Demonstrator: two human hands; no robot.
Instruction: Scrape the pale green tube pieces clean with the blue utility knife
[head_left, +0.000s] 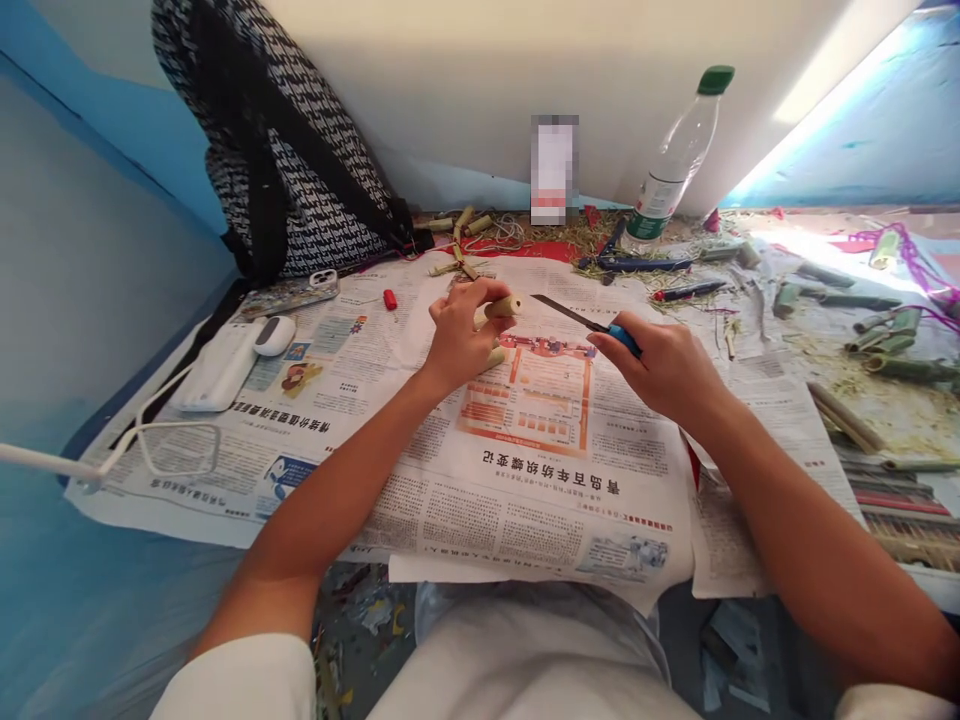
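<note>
My left hand (466, 335) pinches a short pale green bamboo piece (504, 307) over the newspaper (420, 480), its round end facing right. Another bamboo piece (493, 359) shows just below that hand; whether it is held too cannot be made out. My right hand (664, 362) is wrapped round the blue handle (624, 340) of a narrow dark blade (566, 310). The blade points up and left, its tip a little right of the bamboo and apart from it.
A clear bottle (667, 180), blue pliers (637, 264) and a dark pen (688, 291) lie or stand behind. Bamboo offcuts (892, 340) cover the right side. At left are a white power bank (217, 368), a mouse (274, 336), a phone (292, 292) and a patterned bag (322, 150).
</note>
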